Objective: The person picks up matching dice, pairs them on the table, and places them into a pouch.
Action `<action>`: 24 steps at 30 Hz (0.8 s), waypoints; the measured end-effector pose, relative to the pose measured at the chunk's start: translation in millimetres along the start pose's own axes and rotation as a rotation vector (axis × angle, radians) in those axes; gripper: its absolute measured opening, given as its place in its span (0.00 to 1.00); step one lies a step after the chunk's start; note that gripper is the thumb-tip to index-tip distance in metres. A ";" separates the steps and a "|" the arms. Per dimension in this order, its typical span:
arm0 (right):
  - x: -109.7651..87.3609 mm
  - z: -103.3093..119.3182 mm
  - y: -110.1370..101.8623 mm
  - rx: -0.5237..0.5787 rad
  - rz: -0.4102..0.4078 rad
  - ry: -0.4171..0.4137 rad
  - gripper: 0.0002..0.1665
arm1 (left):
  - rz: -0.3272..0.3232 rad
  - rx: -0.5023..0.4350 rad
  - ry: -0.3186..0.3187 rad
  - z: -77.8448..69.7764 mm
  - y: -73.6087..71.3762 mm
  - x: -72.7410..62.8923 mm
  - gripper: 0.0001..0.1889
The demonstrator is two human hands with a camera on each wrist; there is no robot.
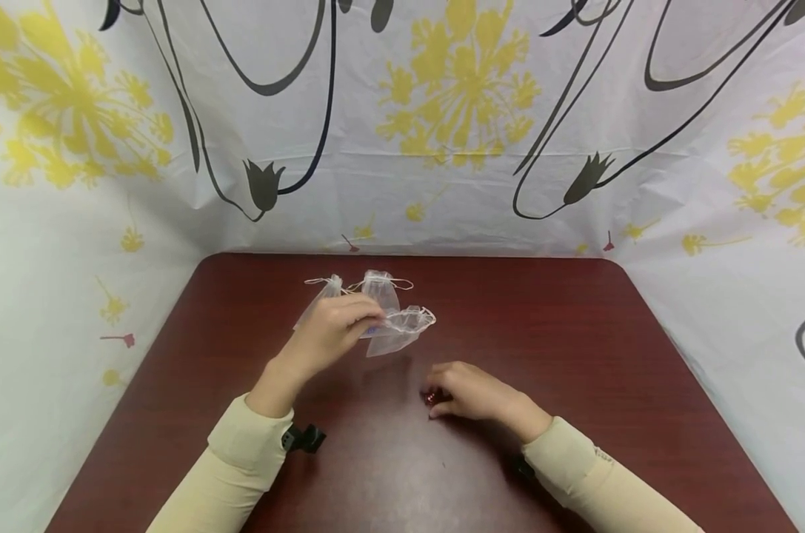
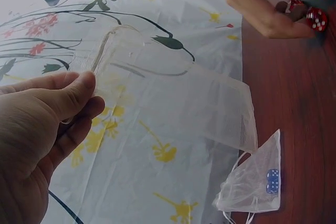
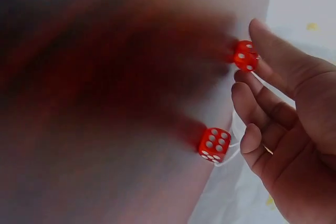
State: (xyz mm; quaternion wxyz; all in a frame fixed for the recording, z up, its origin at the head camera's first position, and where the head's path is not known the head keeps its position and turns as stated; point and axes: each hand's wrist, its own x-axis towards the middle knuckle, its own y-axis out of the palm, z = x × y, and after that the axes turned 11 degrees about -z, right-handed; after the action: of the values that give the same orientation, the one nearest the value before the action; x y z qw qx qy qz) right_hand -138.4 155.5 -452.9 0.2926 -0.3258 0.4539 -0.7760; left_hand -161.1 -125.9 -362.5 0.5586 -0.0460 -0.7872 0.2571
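Note:
My left hand [image 2: 47, 124] pinches a sheer white drawstring pouch [image 2: 184, 98] at its gathered edge, holding it over the table, where it hangs limp. My right hand [image 1: 478, 392] is low at the table's middle, thumb and bent fingers spread around two red dice with white pips. In the right wrist view, one red die [image 3: 246, 56] sits between thumb and forefinger; the other die [image 3: 214, 145] lies by the outer fingertips. A further pouch [image 2: 239, 187], with blue dice [image 2: 272, 181] inside, lies beyond my left hand.
Another sheer pouch [image 1: 318, 300] lies partly behind my left hand in the head view. The dark red table [image 1: 542, 311] ends at a patterned cloth backdrop [image 1: 349, 207], which also hangs along both sides.

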 end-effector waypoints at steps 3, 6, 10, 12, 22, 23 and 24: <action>-1.7 -0.2 4.2 -0.020 0.011 -0.018 0.10 | 0.003 -0.007 -0.002 -1.2 0.3 -1.1 0.10; -2.8 0.3 6.0 -0.035 -0.002 -0.033 0.08 | 0.003 -0.019 -0.004 -1.5 1.1 -2.9 0.10; -4.1 0.6 3.3 -0.033 -0.048 -0.028 0.07 | 0.006 -0.032 -0.007 -1.6 1.9 -4.2 0.10; -4.1 0.1 -0.9 -0.012 -0.092 -0.024 0.08 | 0.009 -0.033 -0.010 -0.7 2.5 -4.8 0.10; 7.6 -0.8 -39.9 0.134 -0.331 -0.060 0.10 | 0.003 -0.046 -0.004 1.3 2.2 -5.6 0.10; 9.1 0.1 -44.5 0.141 -0.345 -0.055 0.10 | 0.003 -0.047 -0.001 1.5 2.2 -5.7 0.10; 10.6 0.8 -48.8 0.148 -0.358 -0.054 0.10 | 0.003 -0.047 -0.001 1.7 2.2 -5.7 0.10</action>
State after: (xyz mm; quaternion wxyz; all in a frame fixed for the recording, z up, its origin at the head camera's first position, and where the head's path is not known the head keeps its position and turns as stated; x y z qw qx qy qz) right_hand -152.1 167.5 -406.4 0.1849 -0.3997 0.3225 -0.8379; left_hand -161.1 -126.6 -368.8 0.5568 -0.0602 -0.7932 0.2393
